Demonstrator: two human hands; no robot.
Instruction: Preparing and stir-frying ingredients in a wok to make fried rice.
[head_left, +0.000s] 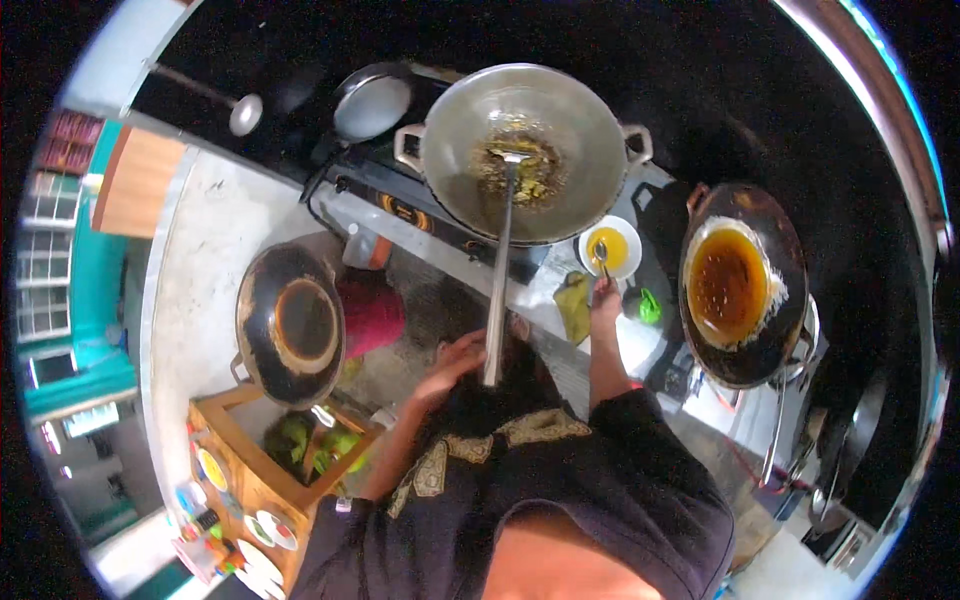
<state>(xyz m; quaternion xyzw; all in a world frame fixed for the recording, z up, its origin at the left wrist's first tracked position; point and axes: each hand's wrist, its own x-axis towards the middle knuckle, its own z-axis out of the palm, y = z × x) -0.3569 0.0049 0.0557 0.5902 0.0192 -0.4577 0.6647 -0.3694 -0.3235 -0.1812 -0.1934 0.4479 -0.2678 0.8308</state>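
Note:
A large metal wok stands over the stove, with oil and yellow-green bits at its bottom. The head of a long-handled metal spatula rests among them. My left hand is at the lower part of the spatula's handle; whether its fingers close round it is unclear. My right hand grips a metal spoon, whose bowl is in a white bowl of yellow liquid to the right of the wok. A greenish cloth lies left of this hand, and a small bright green thing lies right of it.
On the right sits a dark wok of brown oil. Another dark wok is at the left, above a wooden table bearing dishes. A small frying pan stands at the back left, near a hanging ladle. A pink bin stands below.

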